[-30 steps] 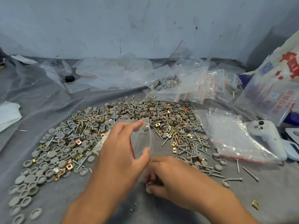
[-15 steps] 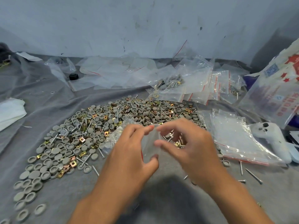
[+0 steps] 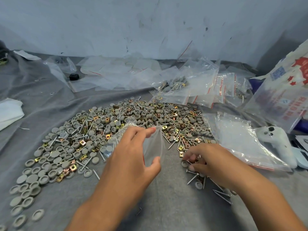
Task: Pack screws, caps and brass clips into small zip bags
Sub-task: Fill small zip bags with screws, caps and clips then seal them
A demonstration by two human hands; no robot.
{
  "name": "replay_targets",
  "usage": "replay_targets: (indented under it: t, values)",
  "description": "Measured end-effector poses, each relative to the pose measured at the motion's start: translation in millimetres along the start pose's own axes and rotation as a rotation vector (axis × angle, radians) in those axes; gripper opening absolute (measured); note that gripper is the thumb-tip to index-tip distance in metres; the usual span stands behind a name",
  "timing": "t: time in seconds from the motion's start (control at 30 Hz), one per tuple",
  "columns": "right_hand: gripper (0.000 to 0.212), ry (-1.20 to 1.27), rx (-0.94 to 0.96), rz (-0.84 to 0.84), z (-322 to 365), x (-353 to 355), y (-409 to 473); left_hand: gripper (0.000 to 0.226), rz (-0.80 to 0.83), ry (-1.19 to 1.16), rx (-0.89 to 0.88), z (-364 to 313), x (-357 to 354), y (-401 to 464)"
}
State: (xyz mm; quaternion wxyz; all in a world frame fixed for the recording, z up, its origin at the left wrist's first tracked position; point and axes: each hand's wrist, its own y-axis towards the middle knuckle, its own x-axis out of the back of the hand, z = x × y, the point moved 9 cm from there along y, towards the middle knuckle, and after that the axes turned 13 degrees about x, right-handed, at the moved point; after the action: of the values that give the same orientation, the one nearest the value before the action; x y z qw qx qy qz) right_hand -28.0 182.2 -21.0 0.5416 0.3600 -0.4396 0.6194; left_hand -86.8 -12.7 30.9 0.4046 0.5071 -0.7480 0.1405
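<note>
A wide heap of grey round caps (image 3: pixel 55 154), silver screws (image 3: pixel 193 179) and brass clips (image 3: pixel 82 142) lies spread over the grey cloth (image 3: pixel 166 205). My left hand (image 3: pixel 131 157) holds a small clear zip bag (image 3: pixel 154 144) upright between thumb and forefinger, its mouth spread. My right hand (image 3: pixel 211 161) is low on the cloth to the right of the bag, fingers curled over screws and a cap at the heap's near right edge. What the fingers pinch is hidden.
A stack of empty zip bags (image 3: pixel 236 140) lies at the right, a white controller (image 3: pixel 276 144) beside it. Filled bags (image 3: pixel 176 85) and loose plastic sheets (image 3: pixel 116 72) lie behind the heap. A large printed bag (image 3: pixel 286 90) stands far right, white cloth (image 3: pixel 8 112) far left.
My right hand left the bag's mouth and dropped down right onto the screws at the heap's edge. The left hand kept the bag in place.
</note>
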Motion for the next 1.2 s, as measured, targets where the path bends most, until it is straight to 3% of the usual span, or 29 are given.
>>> replay_targets:
  t: [0.13,0.23,0.63,0.9,1.07,1.2]
  values:
    - [0.025,-0.113,0.067,0.041,10,-4,3,0.068,0.003,0.009,-0.006,0,-2,0]
    - [0.017,-0.091,0.075,0.024,14,-3,1,0.067,0.009,0.012,-0.001,0,-3,0]
    - [0.025,0.025,0.03,-0.026,7,0,-3,0.069,0.01,0.016,-0.011,2,-4,-1]
    - [0.028,-0.053,0.067,-0.034,10,1,-4,0.069,0.007,0.028,-0.011,3,-2,-1]
    - [0.027,0.178,0.054,-0.123,6,8,-5,0.068,0.014,0.035,-0.014,2,-4,-2]
    - [0.019,0.582,0.214,-0.471,34,41,-10,0.067,0.012,0.017,-0.024,-2,-6,-3]
